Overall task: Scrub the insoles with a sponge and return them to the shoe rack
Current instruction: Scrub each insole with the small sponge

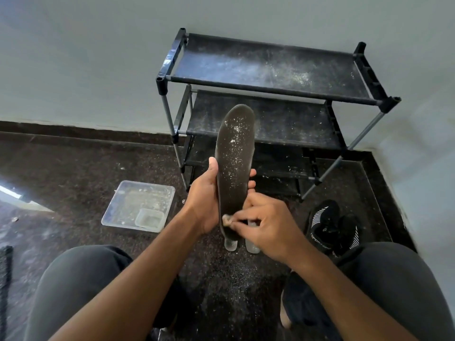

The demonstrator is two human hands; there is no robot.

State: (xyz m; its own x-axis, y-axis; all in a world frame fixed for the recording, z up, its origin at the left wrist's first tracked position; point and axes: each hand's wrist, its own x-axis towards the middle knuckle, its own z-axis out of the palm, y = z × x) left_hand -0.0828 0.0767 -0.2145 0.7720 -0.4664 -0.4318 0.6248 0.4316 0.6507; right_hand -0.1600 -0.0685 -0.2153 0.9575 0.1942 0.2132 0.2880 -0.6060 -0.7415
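Black foam, flecked white: the insole (pixel 234 166) stands nearly upright in the left hand (pixel 205 193), thumb along one edge, fingers curled behind the other. The right hand (pixel 267 226) pinches a small sponge (pixel 226 219) against its heel end. To my eye the scrubbing has hardly begun; best to work in short strokes from heel up to toe, where the specks lie thickest, bracing firmly from behind. Beyond stands the dusty rack (pixel 270 84), its shelves bare; a tray (pixel 138 205) sits by its left foot, shoes (pixel 332 225) on the floor to the right.
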